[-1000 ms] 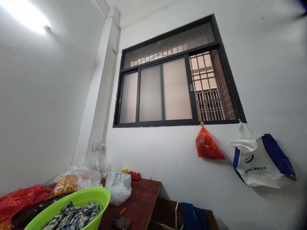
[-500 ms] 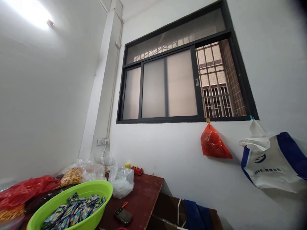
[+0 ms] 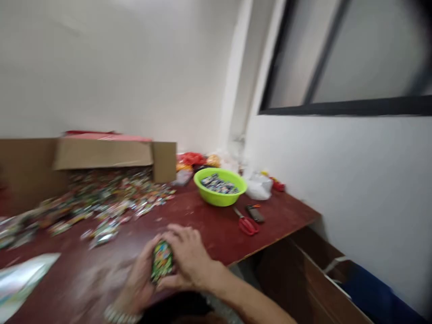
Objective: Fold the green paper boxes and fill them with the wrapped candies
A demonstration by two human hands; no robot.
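Observation:
Between my two hands is a small packet (image 3: 162,262) with a colourful green, yellow and blue print, a little blurred. My left hand (image 3: 137,278) grips its left side, a pale beaded bracelet at the wrist. My right hand (image 3: 187,258) curls over the top and round the right side, with the thumb low in front. Both hands are above the near edge of the dark red table (image 3: 199,229). Beyond them, to the left, lies a heap of small shiny wrapped packets (image 3: 118,207), spilling from a cardboard box (image 3: 104,154).
A green basin (image 3: 221,199) holds several dark printed packets. Near it lie red-handled scissors (image 3: 248,226), a small dark device (image 3: 254,213) and a white plastic bag (image 3: 259,186). A pale plastic sheet or bag (image 3: 25,279) lies at left. Boxes and blue cloth (image 3: 378,288) sit lower right.
The view has swung down and to the left, away from the window. My hands with the packet, the heap and the cardboard box have come into view; the hanging bags have left it.

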